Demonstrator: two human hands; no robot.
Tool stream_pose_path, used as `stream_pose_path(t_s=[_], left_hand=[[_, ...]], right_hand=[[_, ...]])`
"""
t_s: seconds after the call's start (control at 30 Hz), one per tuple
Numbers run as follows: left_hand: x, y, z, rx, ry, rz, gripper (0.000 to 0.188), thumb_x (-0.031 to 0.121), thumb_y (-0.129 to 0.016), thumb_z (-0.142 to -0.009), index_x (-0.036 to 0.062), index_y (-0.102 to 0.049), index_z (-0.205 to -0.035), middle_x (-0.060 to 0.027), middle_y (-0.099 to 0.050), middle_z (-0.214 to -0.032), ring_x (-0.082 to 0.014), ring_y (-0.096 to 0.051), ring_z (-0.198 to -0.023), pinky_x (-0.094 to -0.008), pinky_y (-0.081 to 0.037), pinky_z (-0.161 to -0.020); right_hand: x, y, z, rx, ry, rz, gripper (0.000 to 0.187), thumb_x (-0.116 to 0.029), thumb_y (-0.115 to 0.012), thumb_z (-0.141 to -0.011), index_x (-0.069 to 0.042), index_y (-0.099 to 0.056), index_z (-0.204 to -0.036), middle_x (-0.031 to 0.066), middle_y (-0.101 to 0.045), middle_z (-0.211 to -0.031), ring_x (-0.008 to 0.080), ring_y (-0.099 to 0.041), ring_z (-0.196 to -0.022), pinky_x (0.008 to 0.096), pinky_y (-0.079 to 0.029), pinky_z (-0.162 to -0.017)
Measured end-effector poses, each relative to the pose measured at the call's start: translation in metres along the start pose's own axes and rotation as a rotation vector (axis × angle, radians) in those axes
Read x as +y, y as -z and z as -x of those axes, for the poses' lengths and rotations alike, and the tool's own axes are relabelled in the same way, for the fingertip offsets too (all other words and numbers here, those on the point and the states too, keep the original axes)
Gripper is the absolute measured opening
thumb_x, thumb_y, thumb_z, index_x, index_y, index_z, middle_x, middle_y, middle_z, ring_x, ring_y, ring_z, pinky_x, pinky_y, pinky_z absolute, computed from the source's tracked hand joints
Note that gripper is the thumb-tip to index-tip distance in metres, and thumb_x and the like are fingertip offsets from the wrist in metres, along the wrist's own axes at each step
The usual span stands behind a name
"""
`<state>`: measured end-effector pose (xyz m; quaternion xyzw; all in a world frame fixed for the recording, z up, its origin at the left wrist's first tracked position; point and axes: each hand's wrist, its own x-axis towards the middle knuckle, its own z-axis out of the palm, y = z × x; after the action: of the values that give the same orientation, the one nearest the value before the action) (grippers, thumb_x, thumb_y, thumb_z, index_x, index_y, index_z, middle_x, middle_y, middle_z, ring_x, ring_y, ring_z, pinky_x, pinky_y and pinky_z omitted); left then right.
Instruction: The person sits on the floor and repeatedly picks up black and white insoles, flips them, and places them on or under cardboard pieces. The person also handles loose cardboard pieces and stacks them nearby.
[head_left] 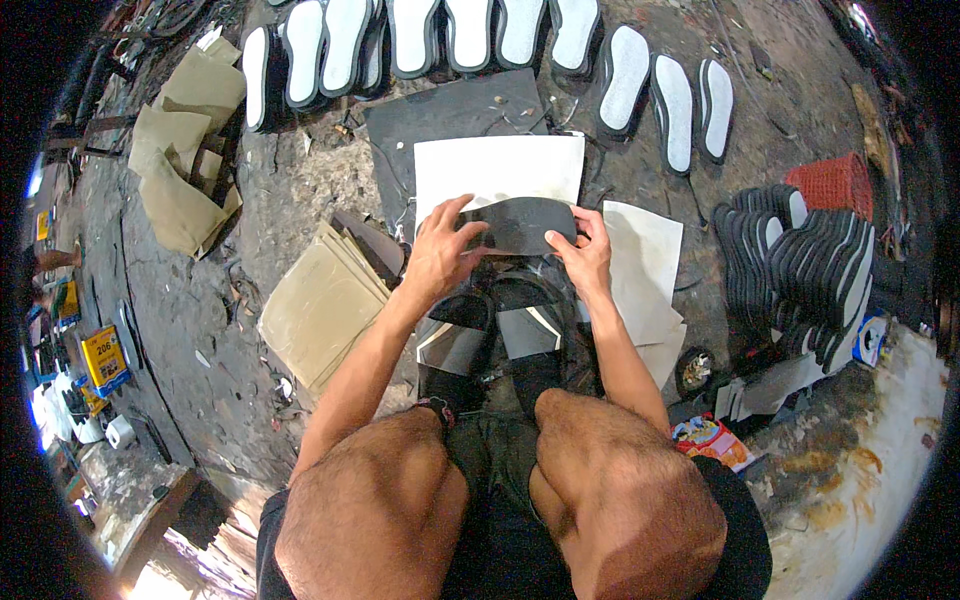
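Observation:
Between my two hands lies a black shoe sole (527, 226), turned sideways over the near part of a white sheet (500, 165). My left hand (443, 246) has its fingers bent around the sole's left end, the thumb against its edge. At the opposite end, my right hand (586, 247) grips the sole with the thumb on top and the fingers along the far edge. What lies under the sole is hidden. A dark flat board (455, 108) lies partly beneath the white sheet. Just below my hands are my feet in black slide sandals (530, 332).
White-topped soles (468, 35) lie in an arc at the far side. Tan sheets (322, 305) are stacked at left, with more tan pieces (180, 210) beyond. Pale sheets (645, 265) lie at right, near piled soles (820, 270) and a red basket (832, 185).

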<state>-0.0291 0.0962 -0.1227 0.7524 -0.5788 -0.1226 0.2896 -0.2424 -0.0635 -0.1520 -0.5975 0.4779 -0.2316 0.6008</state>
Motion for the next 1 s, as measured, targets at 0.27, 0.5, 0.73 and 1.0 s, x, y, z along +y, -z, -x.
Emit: stream_pose_path(t_s=[0.27,0.5,0.73,1.0], left_hand=[[-0.033,-0.012,-0.006,-0.136,-0.112,0.193,0.044,0.02,-0.082,-0.078,0.0127,-0.068,-0.12,-0.0131,-0.059,-0.137,-0.0394,-0.05,-0.125,-0.0503,-0.045,-0.105],[-0.009,0.065,-0.038,-0.576,0.458,1.067,0.043,0.018,-0.074,-0.092,0.0039,-0.067,-0.132,-0.0091,-0.071,-0.121,-0.0174,-0.062,-0.114,-0.0345,-0.045,-0.102],[0.027,0.083,-0.004,-0.499,1.043,1.719,0.072,0.038,-0.077,-0.084,-0.0011,-0.056,-0.14,-0.0139,-0.063,-0.135,-0.0264,-0.061,-0.122,-0.0414,-0.044,-0.109],[0.079,0.119,-0.012,-0.337,0.609,1.148,0.072,0.02,-0.092,-0.073,-0.002,-0.06,-0.134,-0.0099,-0.069,-0.125,-0.0212,-0.062,-0.116,-0.0375,-0.046,-0.105]], right_hand=[[-0.052,-0.01,0.008,0.094,0.046,0.674,0.053,-0.026,-0.088,-0.076,-0.011,-0.068,-0.122,0.0108,-0.063,-0.112,0.0219,-0.068,-0.098,0.0347,-0.056,-0.077],[-0.113,0.056,-0.008,-0.064,0.362,-0.008,0.065,-0.038,-0.084,-0.081,-0.013,-0.063,-0.138,0.01,-0.058,-0.139,0.0219,-0.056,-0.127,0.0399,-0.046,-0.104],[-0.206,0.024,-0.016,-0.181,0.253,0.066,0.035,-0.026,-0.08,-0.087,-0.005,-0.077,-0.115,0.0108,-0.078,-0.106,0.0172,-0.071,-0.098,0.0303,-0.052,-0.092],[-0.223,0.002,-0.045,0.19,0.766,0.386,0.074,-0.023,-0.086,-0.08,0.002,-0.054,-0.143,0.02,-0.058,-0.141,0.0231,-0.057,-0.128,0.0361,-0.043,-0.11]])
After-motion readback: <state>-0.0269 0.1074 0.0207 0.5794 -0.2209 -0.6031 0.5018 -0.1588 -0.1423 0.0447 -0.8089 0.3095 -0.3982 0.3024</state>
